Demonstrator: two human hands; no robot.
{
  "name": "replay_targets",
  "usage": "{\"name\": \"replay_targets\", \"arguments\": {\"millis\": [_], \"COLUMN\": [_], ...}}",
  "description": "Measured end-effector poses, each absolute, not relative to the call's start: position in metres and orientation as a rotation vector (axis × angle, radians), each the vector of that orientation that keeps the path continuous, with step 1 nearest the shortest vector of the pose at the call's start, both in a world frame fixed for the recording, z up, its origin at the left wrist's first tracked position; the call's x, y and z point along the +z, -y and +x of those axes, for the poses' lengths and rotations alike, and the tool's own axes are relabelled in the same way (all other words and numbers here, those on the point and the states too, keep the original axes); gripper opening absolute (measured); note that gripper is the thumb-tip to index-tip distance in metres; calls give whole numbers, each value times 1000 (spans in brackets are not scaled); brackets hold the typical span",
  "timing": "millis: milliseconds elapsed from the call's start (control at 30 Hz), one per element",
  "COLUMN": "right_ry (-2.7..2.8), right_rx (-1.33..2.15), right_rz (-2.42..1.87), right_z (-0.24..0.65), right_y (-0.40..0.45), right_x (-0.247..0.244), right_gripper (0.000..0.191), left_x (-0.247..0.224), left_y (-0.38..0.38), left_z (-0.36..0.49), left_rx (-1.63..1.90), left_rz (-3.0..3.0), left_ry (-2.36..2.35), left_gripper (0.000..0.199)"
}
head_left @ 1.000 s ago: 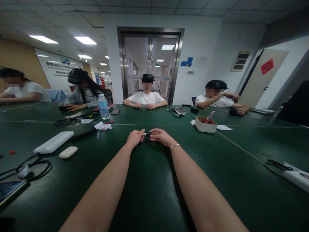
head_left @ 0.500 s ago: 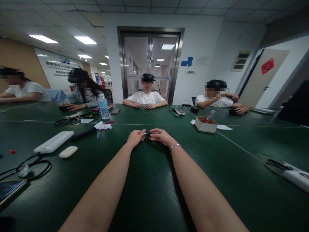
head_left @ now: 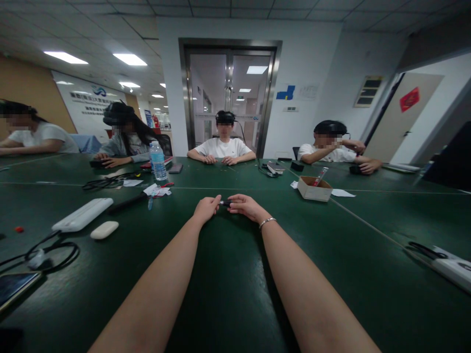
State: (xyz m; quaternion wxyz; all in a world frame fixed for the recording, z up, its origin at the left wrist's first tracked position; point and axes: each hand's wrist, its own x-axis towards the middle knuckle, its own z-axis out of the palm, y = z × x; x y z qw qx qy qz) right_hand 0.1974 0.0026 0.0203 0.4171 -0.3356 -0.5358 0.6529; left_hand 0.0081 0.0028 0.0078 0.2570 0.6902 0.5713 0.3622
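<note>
The green table [head_left: 228, 274] carries an upright bottle [head_left: 158, 163], an open box [head_left: 314, 192], a white oval case [head_left: 105, 230] and a phone [head_left: 17, 287].

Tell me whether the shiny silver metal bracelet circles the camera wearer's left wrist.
No, the bracelet circles the wrist of the right hand, which holds a small black object with a silver end.

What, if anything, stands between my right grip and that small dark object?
Nothing visible: your right grip holds the small dark object directly. Your left grip is at its silvery end, with no other thing showing between them.
</note>
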Motion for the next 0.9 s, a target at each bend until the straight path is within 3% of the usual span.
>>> {"name": "replay_targets", "arguments": {"millis": [667, 900], "right_ry": [1326, 1321], "right_rx": [1627, 1622], "right_rz": [-874, -878], "right_z": [195, 195], "right_y": [-1, -1], "right_x": [23, 22], "right_gripper": [20, 20], "left_x": [6, 1], "left_y": [-3, -8], "left_z": [9, 8], "left_rx": [1024, 1069], "left_rz": [1902, 1889], "left_ry": [-1507, -1428], "left_gripper": [57, 48]}}
